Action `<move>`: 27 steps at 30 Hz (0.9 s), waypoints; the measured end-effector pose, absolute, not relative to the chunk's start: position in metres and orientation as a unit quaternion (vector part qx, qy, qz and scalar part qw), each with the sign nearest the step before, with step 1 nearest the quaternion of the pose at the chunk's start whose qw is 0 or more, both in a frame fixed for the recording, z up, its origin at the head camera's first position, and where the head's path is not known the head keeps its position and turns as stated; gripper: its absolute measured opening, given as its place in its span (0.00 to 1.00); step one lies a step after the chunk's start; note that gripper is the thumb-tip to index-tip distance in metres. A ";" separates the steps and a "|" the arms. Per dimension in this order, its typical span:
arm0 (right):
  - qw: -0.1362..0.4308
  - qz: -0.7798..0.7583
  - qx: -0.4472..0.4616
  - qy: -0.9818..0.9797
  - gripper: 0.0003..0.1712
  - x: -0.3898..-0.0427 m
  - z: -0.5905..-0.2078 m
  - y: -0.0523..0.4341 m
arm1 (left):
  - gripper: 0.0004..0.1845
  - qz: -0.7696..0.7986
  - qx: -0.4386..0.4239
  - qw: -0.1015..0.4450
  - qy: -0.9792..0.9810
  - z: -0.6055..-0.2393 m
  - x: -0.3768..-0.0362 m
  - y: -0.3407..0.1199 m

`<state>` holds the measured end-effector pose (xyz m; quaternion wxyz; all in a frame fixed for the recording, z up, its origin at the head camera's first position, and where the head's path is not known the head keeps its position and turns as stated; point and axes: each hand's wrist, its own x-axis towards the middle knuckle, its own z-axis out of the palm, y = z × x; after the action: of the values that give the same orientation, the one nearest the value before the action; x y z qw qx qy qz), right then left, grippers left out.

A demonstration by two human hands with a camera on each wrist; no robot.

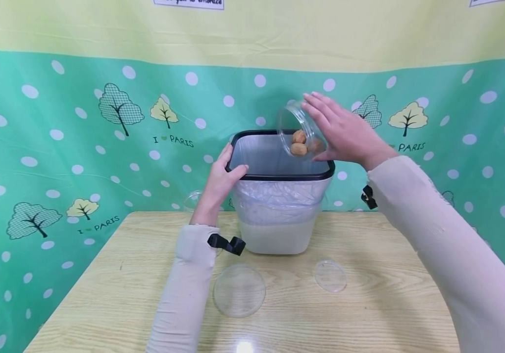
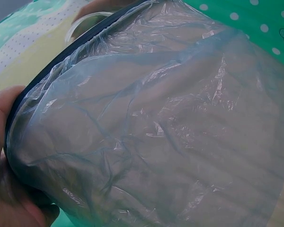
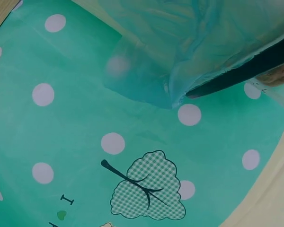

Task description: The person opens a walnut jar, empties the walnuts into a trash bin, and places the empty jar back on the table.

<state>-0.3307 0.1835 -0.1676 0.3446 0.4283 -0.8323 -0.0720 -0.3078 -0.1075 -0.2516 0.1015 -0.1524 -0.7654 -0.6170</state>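
A white trash bin (image 1: 274,238) with a black rim and a clear bluish plastic liner (image 2: 146,118) stands upright at the table's back edge. My left hand (image 1: 218,184) grips the bin's rim at its left side, thumb over the inner edge. Above the right part of the bin's mouth, my right hand (image 1: 340,130) holds a clear round jar (image 1: 284,128) tipped on its side, its opening facing left over the bin. Several walnuts (image 1: 298,149) lie inside the jar. Only a sliver of jar and one walnut (image 3: 278,74) show in the right wrist view.
A large clear round lid (image 1: 239,290) lies on the wooden table (image 1: 385,314) in front of the bin, and a smaller clear lid (image 1: 330,275) to its right. Another clear container (image 1: 192,198) stands partly behind my left wrist. A green patterned cloth (image 1: 80,171) hangs behind.
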 end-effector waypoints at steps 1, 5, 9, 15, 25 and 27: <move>0.346 -0.074 0.429 -0.831 0.70 -0.331 -0.168 0.184 | 0.41 -0.617 -0.153 0.102 -0.765 -0.253 -0.310 -0.108; 0.356 -0.077 0.435 -0.824 0.70 -0.332 -0.170 0.186 | 0.42 -0.616 -0.154 0.110 -0.765 -0.258 -0.314 -0.108; 0.358 -0.073 0.454 -0.813 0.70 -0.333 -0.171 0.185 | 0.41 -0.615 -0.155 0.118 -0.764 -0.259 -0.314 -0.107; 0.360 -0.088 0.457 -0.809 0.69 -0.333 -0.171 0.183 | 0.41 -0.614 -0.152 0.107 -0.767 -0.247 -0.298 -0.105; 0.363 -0.095 0.438 -0.817 0.69 -0.333 -0.170 0.186 | 0.40 -0.616 -0.150 0.100 -0.767 -0.240 -0.290 -0.104; 0.368 -0.099 0.431 -0.818 0.69 -0.334 -0.170 0.187 | 0.41 -0.617 -0.151 0.100 -0.766 -0.244 -0.297 -0.105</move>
<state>-0.3338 0.1873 -0.1699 0.3677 0.4314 -0.8179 -0.0988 -0.2968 -0.1051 -0.2443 0.0999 -0.1511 -0.7659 -0.6170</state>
